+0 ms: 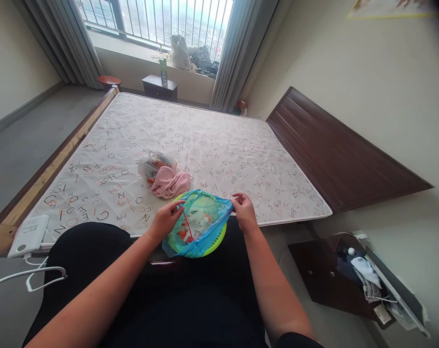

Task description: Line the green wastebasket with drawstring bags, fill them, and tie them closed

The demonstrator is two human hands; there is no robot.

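Note:
Between my knees sits a lime-green plastic basket [215, 243], lined with a blue garbage bag [209, 245] whose top edge is folded over the rim. White and red crumpled trash [201, 224] shows inside. My left hand [166, 218] pinches the red drawstring [186, 222] at the bag's left edge. At the bag's right edge, my right hand [244, 211] grips a gathered corner of the blue plastic. Just beyond the basket, a pink cloth [171, 182] lies on the mattress against a clear plastic bag [149, 166] with grey and orange contents.
The letter-printed mattress [219, 140] spreads ahead, with a dark headboard [335, 150] on its right. A white power strip or charger [30, 234] with cables lies at the near left corner. A dark nightstand [318, 270] piled with clothes stands to the right.

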